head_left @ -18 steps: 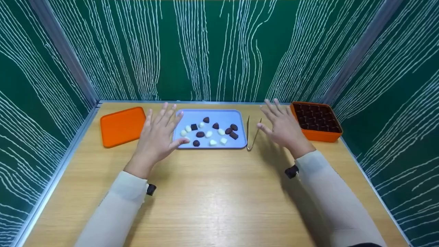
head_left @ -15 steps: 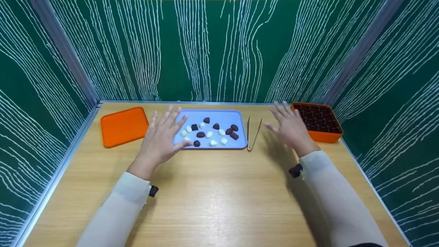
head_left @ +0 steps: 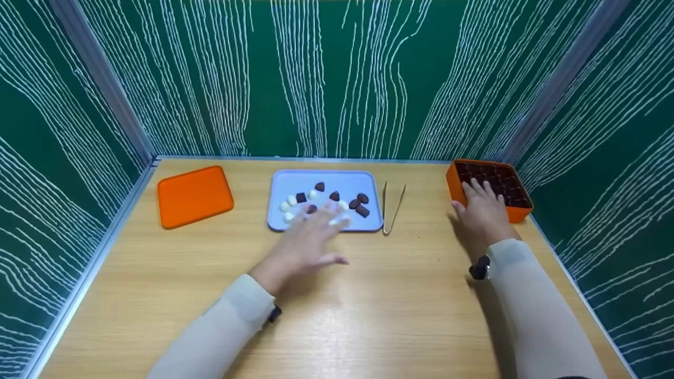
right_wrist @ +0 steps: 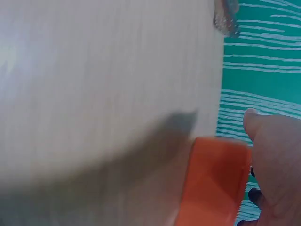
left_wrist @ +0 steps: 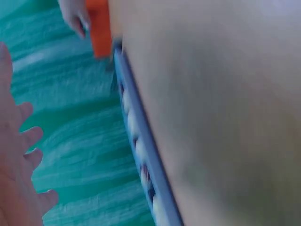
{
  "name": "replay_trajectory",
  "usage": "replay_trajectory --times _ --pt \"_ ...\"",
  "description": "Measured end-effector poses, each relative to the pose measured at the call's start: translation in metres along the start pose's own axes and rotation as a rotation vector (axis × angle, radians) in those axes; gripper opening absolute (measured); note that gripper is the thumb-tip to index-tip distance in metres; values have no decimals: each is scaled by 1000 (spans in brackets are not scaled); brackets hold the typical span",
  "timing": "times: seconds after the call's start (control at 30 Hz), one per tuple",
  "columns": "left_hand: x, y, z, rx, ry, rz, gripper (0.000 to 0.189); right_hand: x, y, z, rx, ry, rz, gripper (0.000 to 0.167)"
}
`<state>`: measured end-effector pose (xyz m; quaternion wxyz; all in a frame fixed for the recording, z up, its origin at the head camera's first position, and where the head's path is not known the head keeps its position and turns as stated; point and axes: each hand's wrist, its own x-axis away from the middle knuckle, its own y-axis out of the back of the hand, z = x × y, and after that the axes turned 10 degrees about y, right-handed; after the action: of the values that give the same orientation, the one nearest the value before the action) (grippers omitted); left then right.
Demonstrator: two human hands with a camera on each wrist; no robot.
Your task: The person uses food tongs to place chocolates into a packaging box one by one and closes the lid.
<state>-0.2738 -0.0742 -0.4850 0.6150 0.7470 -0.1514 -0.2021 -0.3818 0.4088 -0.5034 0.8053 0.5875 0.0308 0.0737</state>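
In the head view my left hand (head_left: 303, 245), slightly blurred, hovers over the front edge of a pale blue tray (head_left: 287, 179), fingers spread and holding nothing. Dark brown chocolates (head_left: 362, 211) and white chocolates (head_left: 285, 207) lie scattered on this tray, some hidden behind the hand. My right hand (head_left: 485, 213) reaches over the near left part of an orange box (head_left: 518, 215) with a dark brown divided insert (head_left: 505, 181). Its fingers look loosely extended; contact with the box is unclear. The right wrist view shows the box's side (right_wrist: 214, 183) beside the thumb.
Gold tongs (head_left: 387, 230) lie spread just right of the tray. A flat orange lid (head_left: 195, 197) rests at the left of the wooden table (head_left: 368, 316). Green walls (head_left: 368, 79) with white lines enclose the back and sides.
My left hand has moved right and toward me, from the tray's left side to its front. My right hand has moved right, from beside the tongs to the orange box.
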Motion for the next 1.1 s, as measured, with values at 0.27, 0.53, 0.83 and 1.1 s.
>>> replay_trajectory --times 0.27,0.53,0.83,1.1 --pt "-11 -20 -45 50 -109 123 97 2 -2 -10 77 -27 56 74" --pt "-11 -27 -53 44 -150 151 89 28 7 11 147 18 78 71" --pt "-6 -34 -45 35 -149 150 86 62 8 51 253 165 98 53" --pt "0 -34 -29 43 -89 189 82 91 5 99 250 270 200 46"
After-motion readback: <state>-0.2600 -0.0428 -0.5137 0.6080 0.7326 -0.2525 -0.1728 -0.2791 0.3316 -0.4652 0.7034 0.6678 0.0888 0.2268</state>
